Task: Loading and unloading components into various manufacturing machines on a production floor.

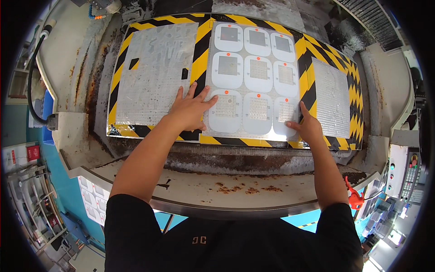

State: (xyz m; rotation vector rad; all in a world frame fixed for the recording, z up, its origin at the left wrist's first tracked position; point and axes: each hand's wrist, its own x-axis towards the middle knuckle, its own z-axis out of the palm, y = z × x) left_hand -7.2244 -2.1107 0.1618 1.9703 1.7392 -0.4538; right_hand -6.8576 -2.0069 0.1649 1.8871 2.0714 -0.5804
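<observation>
Sheet (256, 77) of nine white rounded panels, each marked with a small orange dot, was laid flat in the middle of the striped bed (201, 54), between two silvery plates (154, 72) (333, 97). The left hand (190, 111) was spread, palm down, fingers fanned, pressed at the sheet's near left corner and partly on the black-and-yellow stripe. The right hand (308, 127) was set at the near right corner, fingertips flat on the sheet's edge; whether anything was pinched could not be told. The step in hand was judged to be the squaring of the sheet on the bed. For the next move, even pressure from both hands and a check of the edges against the stripes would be called for. The rusty counter (235, 188) lay nearest the body.
</observation>
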